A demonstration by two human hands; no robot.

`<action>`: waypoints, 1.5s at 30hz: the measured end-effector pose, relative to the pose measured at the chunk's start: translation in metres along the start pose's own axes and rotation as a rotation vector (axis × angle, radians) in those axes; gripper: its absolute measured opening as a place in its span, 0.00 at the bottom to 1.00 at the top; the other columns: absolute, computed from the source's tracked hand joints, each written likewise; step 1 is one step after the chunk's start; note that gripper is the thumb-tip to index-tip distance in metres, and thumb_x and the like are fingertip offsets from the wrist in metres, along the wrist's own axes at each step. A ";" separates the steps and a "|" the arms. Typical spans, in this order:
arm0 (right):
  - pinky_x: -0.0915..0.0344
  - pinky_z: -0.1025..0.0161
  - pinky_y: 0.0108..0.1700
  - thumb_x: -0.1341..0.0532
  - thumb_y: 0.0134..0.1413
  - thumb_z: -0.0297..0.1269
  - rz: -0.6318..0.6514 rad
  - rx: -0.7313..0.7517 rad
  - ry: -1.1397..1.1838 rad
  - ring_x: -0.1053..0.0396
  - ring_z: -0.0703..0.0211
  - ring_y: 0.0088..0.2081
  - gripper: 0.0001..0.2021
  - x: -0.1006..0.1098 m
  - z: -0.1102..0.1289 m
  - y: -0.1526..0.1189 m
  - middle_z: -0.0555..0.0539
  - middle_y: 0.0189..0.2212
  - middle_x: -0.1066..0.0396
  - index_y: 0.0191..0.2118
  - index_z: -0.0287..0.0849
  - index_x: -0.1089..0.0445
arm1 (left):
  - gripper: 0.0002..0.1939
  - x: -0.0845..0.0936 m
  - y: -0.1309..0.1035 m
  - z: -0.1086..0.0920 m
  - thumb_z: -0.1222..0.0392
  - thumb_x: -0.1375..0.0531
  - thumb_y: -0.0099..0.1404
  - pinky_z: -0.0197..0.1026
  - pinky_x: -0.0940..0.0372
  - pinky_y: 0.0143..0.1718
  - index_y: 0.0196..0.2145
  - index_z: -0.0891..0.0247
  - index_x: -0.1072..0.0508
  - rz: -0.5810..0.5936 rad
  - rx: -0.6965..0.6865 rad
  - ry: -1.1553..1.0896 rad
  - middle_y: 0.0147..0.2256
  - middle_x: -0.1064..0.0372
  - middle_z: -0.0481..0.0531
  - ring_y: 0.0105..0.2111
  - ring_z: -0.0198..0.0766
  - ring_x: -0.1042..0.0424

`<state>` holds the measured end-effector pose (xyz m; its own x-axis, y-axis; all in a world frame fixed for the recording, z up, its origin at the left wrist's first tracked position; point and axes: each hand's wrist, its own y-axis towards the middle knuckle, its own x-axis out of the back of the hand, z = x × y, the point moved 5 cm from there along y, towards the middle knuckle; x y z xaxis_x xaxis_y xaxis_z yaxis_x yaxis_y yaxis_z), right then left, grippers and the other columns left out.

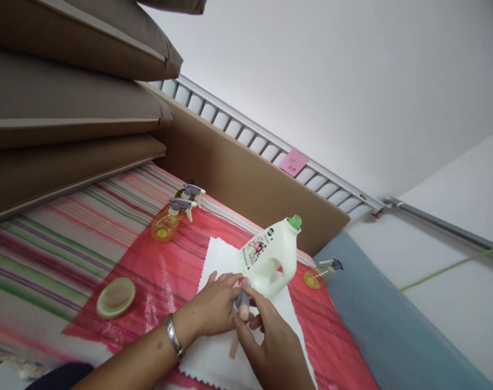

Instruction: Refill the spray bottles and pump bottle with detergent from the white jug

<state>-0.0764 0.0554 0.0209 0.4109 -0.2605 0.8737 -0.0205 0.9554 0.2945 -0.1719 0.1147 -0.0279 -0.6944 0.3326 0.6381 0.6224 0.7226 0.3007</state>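
Note:
My left hand (217, 304), with a silver bracelet on its wrist, is closed around a small grey tube with a pink end (242, 303). From the other side, the thumb and fingers of my right hand (273, 338) pinch the same tube. A small ring of red shows at its far end, and its exact kind is unclear. Beneath both hands lies a white cloth (214, 265) with zigzag edges. A flat pinkish strip (233, 345) rests on the cloth below my fingers. Just beyond my hands stands a pale jug (266, 252) with a handle and green cap.
Spray bottles with yellow liquid (164, 226) stand at the back left, another spray bottle (317, 275) at the right. A round pale dish (115, 298) sits on the red sheet (136, 271) over a striped cover. Brown cushions (76, 97) are stacked left; a cardboard-coloured panel (246, 179) borders the back.

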 end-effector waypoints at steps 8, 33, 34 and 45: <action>0.38 0.64 0.21 0.49 0.52 0.44 0.106 -0.207 0.021 0.33 0.58 0.17 0.19 0.016 -0.033 0.006 0.53 0.18 0.31 0.49 0.45 0.35 | 0.29 -0.009 0.002 0.011 0.50 0.37 0.52 0.67 0.54 0.56 0.52 0.49 0.35 0.015 -0.025 0.041 0.60 0.45 0.54 0.58 0.54 0.44; 0.39 0.64 0.28 0.46 0.53 0.48 -0.243 -0.086 -0.090 0.34 0.60 0.20 0.16 0.119 -0.008 0.036 0.58 0.13 0.36 0.47 0.54 0.35 | 0.49 -0.012 0.011 0.037 0.72 0.42 0.50 0.46 0.43 0.51 0.64 0.58 0.64 -0.036 0.075 -0.077 0.52 0.34 0.57 0.52 0.48 0.38; 0.39 0.64 0.28 0.46 0.53 0.47 -0.218 -0.082 -0.068 0.34 0.61 0.19 0.16 0.111 -0.007 0.040 0.58 0.13 0.35 0.47 0.53 0.35 | 0.49 -0.012 0.011 0.038 0.72 0.43 0.50 0.45 0.43 0.51 0.64 0.57 0.64 -0.029 0.078 -0.082 0.52 0.34 0.57 0.53 0.48 0.38; 0.41 0.65 0.26 0.48 0.55 0.42 0.107 -0.110 0.121 0.38 0.61 0.18 0.16 0.013 -0.039 0.056 0.59 0.14 0.38 0.48 0.49 0.36 | 0.51 -0.016 0.013 0.048 0.68 0.38 0.49 0.47 0.43 0.52 0.64 0.56 0.63 -0.033 0.130 -0.146 0.55 0.37 0.58 0.55 0.49 0.39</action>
<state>-0.0369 0.1105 0.0336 0.5183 -0.1444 0.8429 0.0275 0.9880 0.1523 -0.1700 0.1472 -0.0683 -0.7645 0.3848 0.5172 0.5532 0.8036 0.2198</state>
